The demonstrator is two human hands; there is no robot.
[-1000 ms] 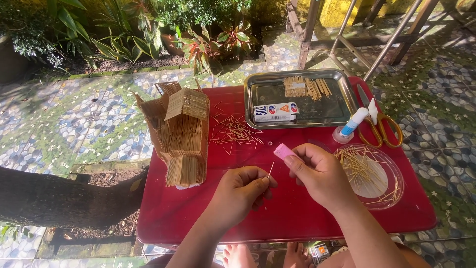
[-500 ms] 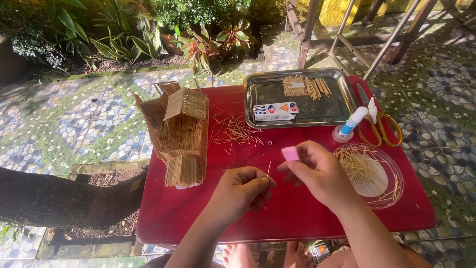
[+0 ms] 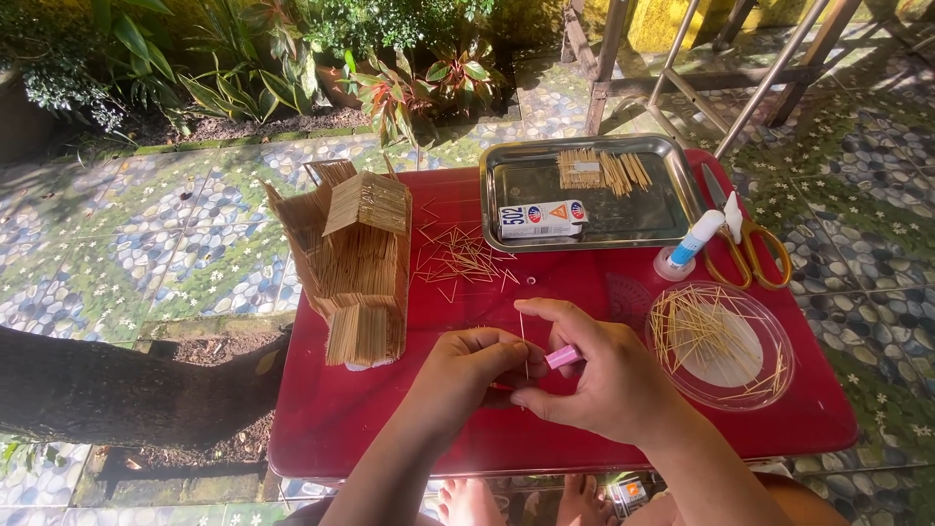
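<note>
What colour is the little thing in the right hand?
Pink: the small tool in the right hand, seen in the head view.

You are looking down on a small red rectangular table [image 3: 390, 429] standing on a patterned pebble-tile floor [image 3: 127, 263]. On its left part stands a little house built of thin wooden sticks [image 3: 358, 261], its base touching the red top. Just beside it, toward the middle, lies a loose scatter of pale wooden sticks [image 3: 463, 258]. At the far edge sits a shiny rectangular metal tray [image 3: 506, 180]. Right of the tray you see a white glue tube with a blue collar [image 3: 690, 245], leaning, and orange-handled scissors [image 3: 745, 248] lying flat. Near the right edge rests a clear round plastic dish [image 3: 769, 380] holding more sticks.
</note>
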